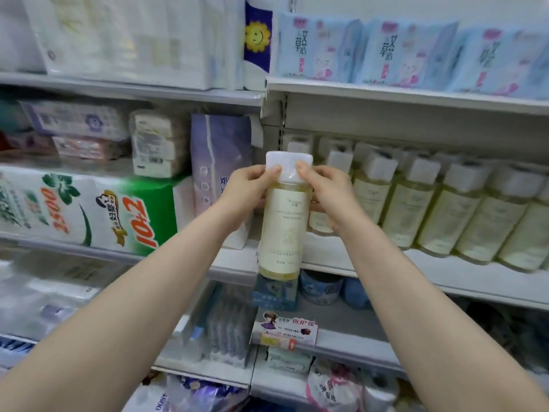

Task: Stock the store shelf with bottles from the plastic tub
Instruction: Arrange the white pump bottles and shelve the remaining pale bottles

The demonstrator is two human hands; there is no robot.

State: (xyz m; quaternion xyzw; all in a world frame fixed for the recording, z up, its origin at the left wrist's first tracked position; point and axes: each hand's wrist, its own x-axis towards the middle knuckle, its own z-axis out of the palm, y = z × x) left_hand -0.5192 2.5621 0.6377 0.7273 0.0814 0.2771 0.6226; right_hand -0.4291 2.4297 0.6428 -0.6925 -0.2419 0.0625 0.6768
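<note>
I hold one bottle (284, 221) upright in front of the shelving, with pale yellow liquid, a cream label and a white square cap. My left hand (245, 196) grips its upper left side, thumb on the cap. My right hand (331, 196) grips the upper right side, thumb likewise on the cap. The bottle hangs in the air just left of a row of several identical bottles (439, 209) standing on the white shelf (463, 281) at the right. The plastic tub is out of view.
Tissue and toilet-paper packs (89, 209) fill the left shelves. Blue-and-pink packs (401, 52) line the top right shelf. Below the bottle shelf sit blue boxes and tubs (320, 288), a price card (283, 328) and more packets.
</note>
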